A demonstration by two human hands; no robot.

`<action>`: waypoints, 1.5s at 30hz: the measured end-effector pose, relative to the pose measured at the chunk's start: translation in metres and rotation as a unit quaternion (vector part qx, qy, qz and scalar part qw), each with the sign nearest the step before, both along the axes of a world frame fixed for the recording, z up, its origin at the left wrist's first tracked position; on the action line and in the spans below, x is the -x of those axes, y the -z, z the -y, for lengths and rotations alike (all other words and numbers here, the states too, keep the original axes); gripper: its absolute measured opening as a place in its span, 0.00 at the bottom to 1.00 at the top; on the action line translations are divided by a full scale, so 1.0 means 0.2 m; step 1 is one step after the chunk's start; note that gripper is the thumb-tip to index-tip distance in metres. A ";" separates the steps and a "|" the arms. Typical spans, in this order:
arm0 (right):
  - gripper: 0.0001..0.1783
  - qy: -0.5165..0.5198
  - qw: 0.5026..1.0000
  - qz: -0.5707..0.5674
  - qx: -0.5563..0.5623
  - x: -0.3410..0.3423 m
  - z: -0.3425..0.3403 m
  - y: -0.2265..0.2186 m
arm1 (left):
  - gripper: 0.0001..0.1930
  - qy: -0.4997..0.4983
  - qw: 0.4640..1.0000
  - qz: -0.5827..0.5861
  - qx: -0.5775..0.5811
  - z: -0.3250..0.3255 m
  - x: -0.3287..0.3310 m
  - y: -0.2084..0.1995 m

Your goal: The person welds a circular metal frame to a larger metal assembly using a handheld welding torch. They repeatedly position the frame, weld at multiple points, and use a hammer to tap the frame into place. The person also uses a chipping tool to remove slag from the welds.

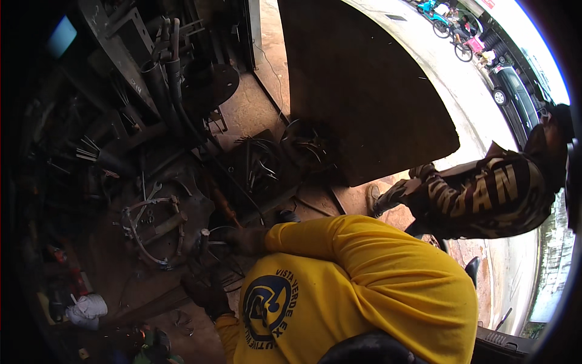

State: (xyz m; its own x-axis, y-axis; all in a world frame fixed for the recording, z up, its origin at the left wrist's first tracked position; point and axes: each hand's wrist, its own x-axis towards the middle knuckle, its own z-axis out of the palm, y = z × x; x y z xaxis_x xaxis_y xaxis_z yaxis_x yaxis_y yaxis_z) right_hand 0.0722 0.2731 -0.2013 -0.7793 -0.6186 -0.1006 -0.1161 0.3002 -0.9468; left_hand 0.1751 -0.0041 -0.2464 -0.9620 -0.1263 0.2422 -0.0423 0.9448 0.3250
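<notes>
My yellow sleeves reach leftward over a dark floor area. My right hand is closed beside a short upright pipe end and a thin pale rod or wire; what it grips is lost in shadow. An orange stick-like piece runs up to its fingers. Nearer to me is my left hand, dark and low over the floor, with its fingers hidden in the gloom. Left of both hands lies a rounded metal frame of bent tubes, with a wrench and a few rings within or against it.
A large dark panel stands ahead. Rods and pipes are heaped before it. A person in a patterned long-sleeved top is at the right. A white cloth and a red tool lie at left. Vehicles line the street outside.
</notes>
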 end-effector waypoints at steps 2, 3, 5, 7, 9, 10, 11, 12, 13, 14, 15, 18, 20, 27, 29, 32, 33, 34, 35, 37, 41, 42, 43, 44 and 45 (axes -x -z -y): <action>0.30 -0.008 0.999 -0.023 0.026 0.01 0.01 0.00 | 0.47 -0.004 0.995 0.034 -0.099 0.01 0.02 0.00; 0.30 -0.005 0.998 -0.049 0.044 0.02 0.02 0.05 | 0.48 0.005 0.983 0.057 -0.173 0.04 0.04 0.03; 0.29 -0.006 0.998 -0.043 0.053 0.03 0.03 0.12 | 0.49 0.027 0.968 0.081 -0.236 0.06 0.06 0.06; 0.30 -0.013 0.999 0.021 0.032 0.04 0.03 0.16 | 0.50 0.046 0.970 0.084 -0.223 0.06 0.11 0.05; 0.31 -0.036 0.995 0.080 -0.054 0.04 0.01 0.02 | 0.50 0.042 0.969 0.085 -0.230 0.10 0.10 0.09; 0.32 -0.046 0.988 0.109 -0.098 0.03 -0.02 -0.06 | 0.50 0.039 0.967 0.088 -0.238 0.12 0.09 0.12; 0.32 -0.029 0.989 0.107 -0.097 0.02 -0.04 -0.07 | 0.50 0.037 0.963 0.078 -0.256 0.11 0.07 0.12; 0.32 -0.014 0.990 0.105 -0.096 0.01 -0.06 -0.09 | 0.50 0.036 0.959 0.067 -0.274 0.09 0.05 0.12; 0.32 0.002 0.990 0.103 -0.095 0.00 -0.06 -0.09 | 0.50 0.039 0.959 0.054 -0.276 0.08 0.03 0.13; 0.31 0.011 0.992 0.093 -0.084 0.00 -0.07 -0.05 | 0.51 0.043 0.959 0.040 -0.277 0.07 0.01 0.13; 0.31 0.021 0.993 0.083 -0.076 0.00 -0.08 -0.02 | 0.51 0.054 0.963 0.025 -0.264 0.04 0.00 0.12; 0.27 0.066 0.995 0.028 -0.072 -0.02 -0.11 0.05 | 0.52 0.041 0.968 0.009 -0.249 -0.02 -0.03 0.10; 0.26 0.090 0.992 0.076 -0.054 -0.01 -0.13 0.01 | 0.53 0.021 0.971 0.012 -0.237 -0.02 -0.05 0.08; 0.22 0.170 0.968 0.181 -0.032 -0.04 -0.16 -0.13 | 0.52 0.004 0.968 0.014 -0.251 0.02 -0.05 0.12; 0.21 0.179 0.969 0.168 -0.027 -0.04 -0.17 -0.07 | 0.52 0.001 0.966 0.012 -0.257 0.03 -0.03 0.16; 0.20 0.168 0.969 0.177 -0.026 -0.03 -0.19 -0.07 | 0.51 -0.002 0.975 0.007 -0.224 0.03 0.00 0.18; 0.21 0.166 0.971 0.171 -0.025 -0.04 -0.19 -0.10 | 0.51 -0.005 0.980 0.001 -0.197 0.02 0.00 0.18; 0.21 0.163 0.972 0.165 -0.023 -0.05 -0.19 -0.13 | 0.51 -0.008 0.985 -0.006 -0.171 0.00 0.00 0.18; 0.20 0.156 0.975 0.152 -0.041 -0.06 -0.20 -0.17 | 0.50 -0.007 0.982 0.003 -0.189 -0.02 -0.01 0.16; 0.21 0.141 0.979 0.126 -0.078 -0.06 -0.20 -0.23 | 0.50 -0.006 0.974 0.020 -0.225 -0.05 0.00 0.10; 0.21 0.111 0.977 0.135 -0.125 -0.04 -0.22 -0.14 | 0.50 0.043 0.992 0.024 -0.120 -0.08 0.03 0.06; 0.20 0.099 0.977 0.140 -0.124 -0.03 -0.23 -0.14 | 0.50 0.042 0.991 0.023 -0.124 -0.09 0.03 0.05; 0.20 0.087 0.978 0.145 -0.123 -0.01 -0.23 -0.13 | 0.50 0.035 0.990 0.020 -0.137 -0.09 0.02 0.06; 0.20 0.081 0.980 0.141 -0.118 -0.01 -0.24 -0.13 | 0.50 0.029 0.988 0.017 -0.150 -0.08 0.01 0.08; 0.20 0.076 0.981 0.136 -0.113 0.00 -0.24 -0.12 | 0.51 0.017 0.985 0.010 -0.173 -0.07 -0.01 0.12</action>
